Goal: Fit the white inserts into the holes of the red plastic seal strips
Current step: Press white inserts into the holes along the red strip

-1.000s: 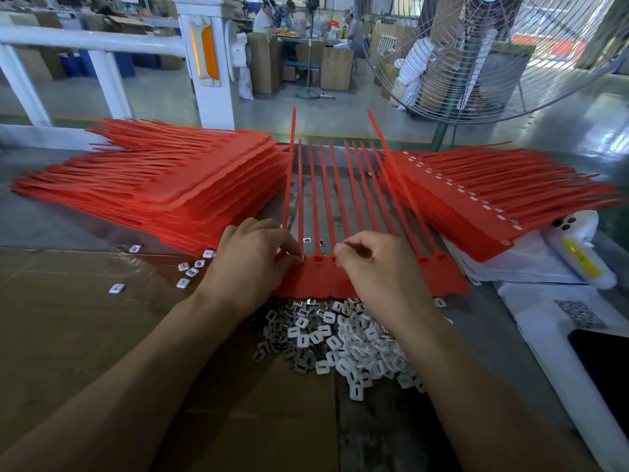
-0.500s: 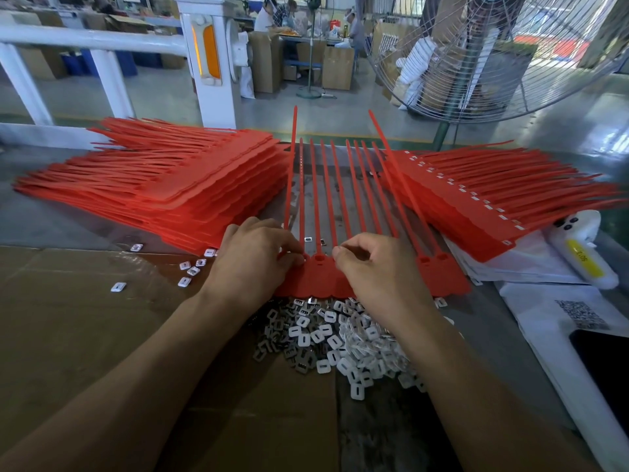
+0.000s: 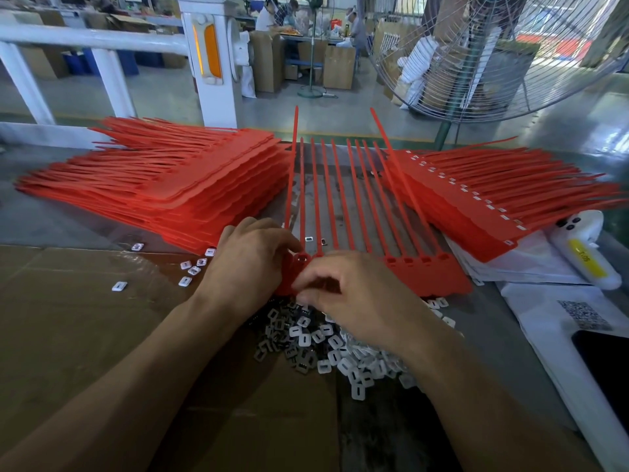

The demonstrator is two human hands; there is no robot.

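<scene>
Beside the insert pile (image 3: 343,356): left hand (image 3: 248,264) pinching red seal strip (image 3: 432,277); right hand (image 3: 354,298) curled, blurred, contents indiscernible.

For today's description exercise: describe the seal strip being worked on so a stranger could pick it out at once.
Two red stacks flank a gap ahead of the white inserts. There lies one strip sheet, tails pointing away, both hands on it. Unlike the stacks, it lies single.
</scene>
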